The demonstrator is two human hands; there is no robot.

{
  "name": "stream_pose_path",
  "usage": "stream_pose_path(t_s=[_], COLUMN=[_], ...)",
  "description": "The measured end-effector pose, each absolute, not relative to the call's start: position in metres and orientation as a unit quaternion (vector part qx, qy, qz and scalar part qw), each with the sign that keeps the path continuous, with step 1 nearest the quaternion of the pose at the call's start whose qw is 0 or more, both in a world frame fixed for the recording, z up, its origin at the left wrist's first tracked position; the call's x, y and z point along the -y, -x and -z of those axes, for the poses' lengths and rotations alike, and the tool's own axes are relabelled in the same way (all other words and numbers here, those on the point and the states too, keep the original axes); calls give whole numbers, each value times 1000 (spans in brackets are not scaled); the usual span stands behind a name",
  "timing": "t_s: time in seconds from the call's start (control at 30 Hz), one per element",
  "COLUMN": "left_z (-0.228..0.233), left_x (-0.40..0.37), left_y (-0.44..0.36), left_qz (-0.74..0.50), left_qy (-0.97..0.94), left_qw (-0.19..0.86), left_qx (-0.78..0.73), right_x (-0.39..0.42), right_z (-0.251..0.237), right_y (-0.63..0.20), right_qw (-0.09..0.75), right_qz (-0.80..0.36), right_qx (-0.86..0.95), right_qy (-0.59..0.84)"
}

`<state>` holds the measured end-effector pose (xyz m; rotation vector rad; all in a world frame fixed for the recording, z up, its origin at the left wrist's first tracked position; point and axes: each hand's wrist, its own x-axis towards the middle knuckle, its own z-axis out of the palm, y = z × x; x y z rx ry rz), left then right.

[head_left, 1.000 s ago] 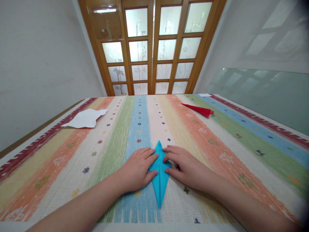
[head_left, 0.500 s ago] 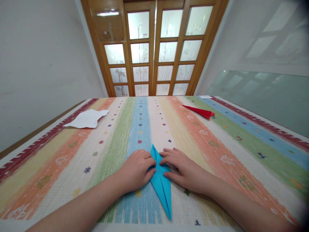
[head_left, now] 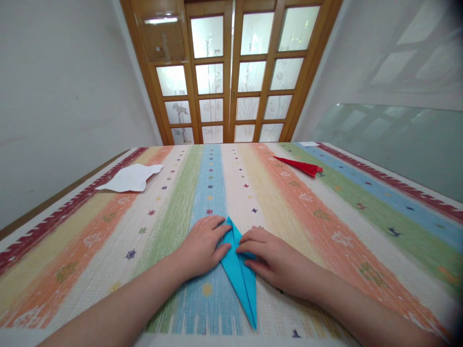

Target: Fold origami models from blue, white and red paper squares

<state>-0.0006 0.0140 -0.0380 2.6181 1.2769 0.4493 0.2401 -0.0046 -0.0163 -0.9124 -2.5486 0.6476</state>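
Two hands, left hand (head_left: 201, 246) and right hand (head_left: 272, 258), fingers flat, pressing blue folded paper (head_left: 239, 274) on striped tablecloth (head_left: 325, 217)

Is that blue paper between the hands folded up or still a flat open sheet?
Folded: the blue paper is a narrow, pointed shape with a centre crease, lying flat under both hands' fingers.

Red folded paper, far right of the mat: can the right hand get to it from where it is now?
Probably yes. The right hand rests on the blue folded paper, and only bare striped mat lies between it and the red folded paper. It would take a long forward stretch, though.
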Motion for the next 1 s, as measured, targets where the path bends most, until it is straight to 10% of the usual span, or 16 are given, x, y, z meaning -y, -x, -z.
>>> stream_pose_path(t_s=[1.0], left_z=[43], left_x=[-19], left_y=[-2], left_qz=[-97], left_qy=[-903], left_qw=[82], left_qx=[-410], right_x=[6], right_z=[15], right_y=[-237], right_qw=[154], right_qz=[-197], right_qx=[913], right_qy=[322])
